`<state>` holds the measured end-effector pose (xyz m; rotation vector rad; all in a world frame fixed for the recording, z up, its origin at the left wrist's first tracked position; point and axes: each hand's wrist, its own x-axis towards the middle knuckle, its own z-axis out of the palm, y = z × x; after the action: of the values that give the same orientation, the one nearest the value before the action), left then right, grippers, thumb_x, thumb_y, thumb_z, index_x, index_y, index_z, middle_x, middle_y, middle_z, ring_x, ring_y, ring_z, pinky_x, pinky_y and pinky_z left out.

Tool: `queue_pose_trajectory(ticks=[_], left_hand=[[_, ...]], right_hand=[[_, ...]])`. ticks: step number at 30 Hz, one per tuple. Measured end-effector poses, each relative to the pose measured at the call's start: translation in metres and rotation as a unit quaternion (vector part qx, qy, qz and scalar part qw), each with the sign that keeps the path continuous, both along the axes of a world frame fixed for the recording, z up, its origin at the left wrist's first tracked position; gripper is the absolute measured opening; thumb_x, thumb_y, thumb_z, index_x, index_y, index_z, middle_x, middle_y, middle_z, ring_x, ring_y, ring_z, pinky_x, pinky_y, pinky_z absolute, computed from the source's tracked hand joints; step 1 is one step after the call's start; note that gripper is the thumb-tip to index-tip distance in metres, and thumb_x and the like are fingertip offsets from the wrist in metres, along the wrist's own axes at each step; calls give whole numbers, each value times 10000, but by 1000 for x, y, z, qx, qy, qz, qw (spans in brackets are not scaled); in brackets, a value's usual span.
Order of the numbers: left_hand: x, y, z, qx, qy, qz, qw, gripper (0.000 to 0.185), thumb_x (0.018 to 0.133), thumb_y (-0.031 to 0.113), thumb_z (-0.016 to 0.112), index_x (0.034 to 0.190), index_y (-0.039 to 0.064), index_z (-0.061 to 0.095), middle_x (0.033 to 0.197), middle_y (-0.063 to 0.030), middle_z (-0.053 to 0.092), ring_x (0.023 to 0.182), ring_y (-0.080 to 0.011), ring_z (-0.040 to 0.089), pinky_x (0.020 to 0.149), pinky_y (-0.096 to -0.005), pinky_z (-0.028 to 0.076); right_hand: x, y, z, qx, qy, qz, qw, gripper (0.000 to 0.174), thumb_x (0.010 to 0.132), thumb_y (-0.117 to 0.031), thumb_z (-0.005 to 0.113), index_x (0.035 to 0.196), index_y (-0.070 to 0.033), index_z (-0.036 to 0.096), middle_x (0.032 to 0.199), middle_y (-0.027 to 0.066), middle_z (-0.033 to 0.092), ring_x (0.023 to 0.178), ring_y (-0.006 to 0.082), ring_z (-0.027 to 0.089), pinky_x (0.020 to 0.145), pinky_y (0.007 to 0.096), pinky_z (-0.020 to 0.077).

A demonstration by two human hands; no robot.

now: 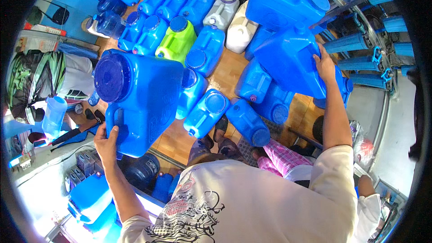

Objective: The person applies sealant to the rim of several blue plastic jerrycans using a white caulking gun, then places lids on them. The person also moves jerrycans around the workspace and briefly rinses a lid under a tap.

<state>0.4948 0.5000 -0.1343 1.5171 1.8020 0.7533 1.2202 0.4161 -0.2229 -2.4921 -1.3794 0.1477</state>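
My left hand (107, 141) is at the lower handle end of a large blue plastic water jug (155, 98) with a dark blue screw cap, raised on the left. My right hand (324, 62) grips the edge of another blue plastic jug (287, 57), tilted, on the right. Between them on the floor stand several blue jugs, among them one with a round cap (206, 113) by my feet and one lying at an angle (248, 121). A lime green jug (178, 40), a grey jug (221, 10) and a whitish jug (240, 30) stand farther off.
A big blue jug (280, 1) is at the upper right, near blue filter housings (347, 44) on a metal frame. One person in pink plaid trousers (283, 155) is close on my right; another person in a white top (77, 76) is at the left. Blue jugs (91, 197) rest at lower left.
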Motion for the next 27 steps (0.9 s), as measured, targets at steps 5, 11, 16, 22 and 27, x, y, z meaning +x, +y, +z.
queue_pose_trajectory(ticks=[5,11,16,22,27], left_hand=[[-35,-31,-5,-26,-11,59,998,228,859,125,737,1047,10,680,885,-3,659,783,-75,566,734,-229,449],[-54,-49,-14,-43,-20,52,998,223,855,131,744,1035,12,687,874,-7,661,765,-76,570,711,-235,458],[-63,-49,-25,-43,-21,8,999,270,844,123,756,1063,-15,679,889,-22,672,789,-80,581,740,-240,475],[-82,-36,-18,-79,-17,-36,996,292,832,89,757,1089,-21,672,870,-22,671,746,-77,586,687,-232,480],[-119,-30,-24,-88,-41,-59,993,282,825,73,755,1079,-19,673,850,-11,663,721,-64,575,659,-221,469]], right_hand=[[-8,4,-1,-13,-2,-12,1000,491,911,-204,606,1383,-196,467,1298,181,590,1145,408,581,960,489,465],[-11,1,-8,-5,-9,-29,1000,501,913,-211,609,1392,-202,464,1319,184,580,1178,398,568,988,487,452],[-29,-4,-6,-17,6,-55,998,517,913,-215,613,1407,-208,461,1347,176,565,1204,390,556,1005,477,445],[-65,-27,10,-4,2,-60,998,538,911,-239,618,1422,-184,457,1325,196,578,1200,395,559,1014,463,439],[-93,-43,41,2,-11,-71,997,558,911,-248,617,1438,-184,445,1322,214,576,1199,398,559,1016,459,438]])
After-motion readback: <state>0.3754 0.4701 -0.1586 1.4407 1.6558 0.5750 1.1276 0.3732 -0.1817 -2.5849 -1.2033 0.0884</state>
